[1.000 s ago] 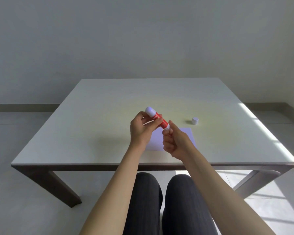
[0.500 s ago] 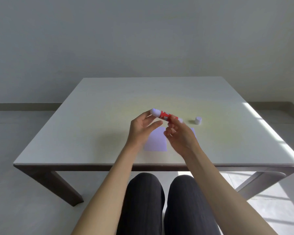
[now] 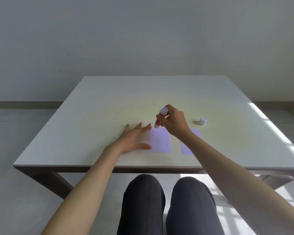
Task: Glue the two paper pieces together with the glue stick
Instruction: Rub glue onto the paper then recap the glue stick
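Observation:
Two pale lilac paper pieces lie side by side near the front of the white table (image 3: pixel 95 116). The left paper piece (image 3: pixel 159 141) is fully visible; the right paper piece (image 3: pixel 188 146) is partly hidden by my right forearm. My right hand (image 3: pixel 174 121) grips a red and white glue stick (image 3: pixel 159 118), held nearly upright with its lower end at the far left corner of the left piece. My left hand (image 3: pixel 134 139) rests flat with fingers spread, at the left edge of that piece. The stick's white cap (image 3: pixel 203 121) stands on the table further right.
The table's front edge runs just behind my knees in dark trousers (image 3: pixel 166 204). A sunlit patch falls on the table's right side (image 3: pixel 268 126). A grey wall stands behind the table.
Both hands held the glue stick in the air; my left hand has let go and dropped flat beside the left paper. My right hand has turned the stick upright and lowered it onto the paper's corner.

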Demonstrator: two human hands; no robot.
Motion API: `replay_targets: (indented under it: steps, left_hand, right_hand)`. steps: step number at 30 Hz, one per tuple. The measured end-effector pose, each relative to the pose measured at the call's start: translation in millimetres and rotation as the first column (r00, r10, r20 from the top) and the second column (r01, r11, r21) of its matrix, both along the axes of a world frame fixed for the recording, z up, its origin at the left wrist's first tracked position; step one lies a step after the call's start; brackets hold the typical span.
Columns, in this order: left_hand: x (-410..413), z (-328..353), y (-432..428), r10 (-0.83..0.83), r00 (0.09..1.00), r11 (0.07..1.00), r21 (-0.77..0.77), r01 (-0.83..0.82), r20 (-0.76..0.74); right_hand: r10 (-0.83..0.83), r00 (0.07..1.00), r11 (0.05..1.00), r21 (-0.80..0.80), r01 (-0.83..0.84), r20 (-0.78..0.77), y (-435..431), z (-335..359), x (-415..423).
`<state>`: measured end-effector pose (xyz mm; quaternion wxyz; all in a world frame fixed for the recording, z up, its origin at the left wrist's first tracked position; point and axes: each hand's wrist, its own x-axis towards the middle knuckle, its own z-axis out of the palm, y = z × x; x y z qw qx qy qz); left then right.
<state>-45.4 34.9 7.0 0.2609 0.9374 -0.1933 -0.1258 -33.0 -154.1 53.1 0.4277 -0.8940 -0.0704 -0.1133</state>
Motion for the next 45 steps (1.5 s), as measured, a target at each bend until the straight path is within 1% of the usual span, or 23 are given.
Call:
replay_targets:
  steps: [2,4,9,11,13,15,16,18,20,22,23,25,27,28,30,32,36,37,39,42,44,45]
  left_hand:
    - [-1,0,1,0.008,1.0,0.998,-0.059,-0.009,-0.014]
    - [-1,1,0,0.016,1.0,0.997,-0.077,-0.018,-0.019]
    - [-1,0,0,0.038,0.999,0.998,-0.048,-0.038,0.002]
    - [0,0,-1,0.024,1.0,0.999,-0.024,-0.024,0.006]
    - [2,0,-1,0.005,1.0,1.0,-0.008,-0.005,0.018]
    - [3,-2,0,0.006,0.999,1.0,-0.003,-0.006,0.037]
    - [4,-3,0,0.012,0.999,1.0,-0.005,-0.012,0.048]
    - [2,-6,1,0.034,0.998,0.999,-0.033,-0.033,0.043]
    - [2,-9,2,0.052,0.998,0.996,-0.079,-0.05,0.032]
    - [1,-10,3,0.055,0.998,0.994,-0.101,-0.051,0.034]
    - [1,-9,3,0.051,0.998,0.994,-0.1,-0.048,0.031]
    - [2,-9,3,0.039,0.999,0.997,-0.063,-0.037,0.035]
    - [4,-9,2,0.024,0.998,1.0,-0.005,-0.024,0.056]
    - [5,-9,2,0.02,0.998,1.0,0.007,-0.021,0.062]
    - [6,-9,1,0.021,0.998,1.0,-0.001,-0.021,0.055]
    - [6,-8,1,0.022,0.998,1.0,-0.002,-0.022,0.052]
    - [3,-9,3,0.043,0.999,0.997,-0.063,-0.041,0.025]
    - [2,-9,4,0.049,0.999,0.996,-0.075,-0.047,0.02]
    - [2,-10,4,0.048,0.999,0.997,-0.06,-0.046,0.023]
    - [3,-9,3,0.049,0.998,0.999,-0.016,-0.049,0.032]
    - [4,-10,2,0.06,0.998,0.998,-0.021,-0.059,0.032]
    - [3,-11,2,0.064,0.998,0.997,-0.036,-0.063,0.029]
  right_hand:
    - [0.025,1.0,0.998,-0.051,-0.025,0.01,3,-4,2]
    - [0.05,0.999,0.996,-0.075,-0.049,0.014,6,-8,2]
    - [0.116,0.99,0.979,-0.179,-0.101,0.076,15,-11,-7]
    - [0.167,0.978,0.967,-0.215,-0.139,0.122,19,-14,-19]
    - [0.229,0.965,0.953,-0.232,-0.196,0.127,22,-17,-31]
    - [0.252,0.964,0.953,-0.198,-0.231,0.086,20,-18,-37]
    - [0.238,0.97,0.961,-0.158,-0.227,0.054,17,-17,-36]
    - [0.16,0.987,0.985,-0.063,-0.16,0.006,8,-15,-29]
    - [0.044,0.999,0.999,0.015,-0.044,-0.007,-1,-12,-20]
    - [-0.025,1.0,0.999,0.044,0.025,0.001,-5,-11,-16]
    - [-0.026,1.0,0.999,0.028,0.026,0.013,-6,-11,-17]
    - [0.04,0.996,0.997,-0.07,-0.035,0.077,-1,-13,-25]
    - [0.173,0.972,0.974,-0.176,-0.145,0.157,6,-18,-42]
    - [0.23,0.956,0.959,-0.211,-0.191,0.18,10,-19,-50]
    - [0.287,0.938,0.94,-0.248,-0.236,0.194,12,-21,-58]
    - [0.274,0.948,0.943,-0.238,-0.232,0.162,6,-18,-52]
    - [0.103,0.991,0.991,-0.1,-0.094,0.087,-14,-9,-29]
    - [0.079,0.993,0.993,-0.09,-0.071,0.089,-17,-10,-28]
    - [0.112,0.984,0.986,-0.139,-0.093,0.138,-18,-14,-37]
    - [0.271,0.945,0.949,-0.213,-0.232,0.181,-14,-21,-66]
    - [0.312,0.936,0.939,-0.203,-0.278,0.161,-16,-22,-72]
    - [0.296,0.945,0.949,-0.16,-0.273,0.143,-19,-20,-68]
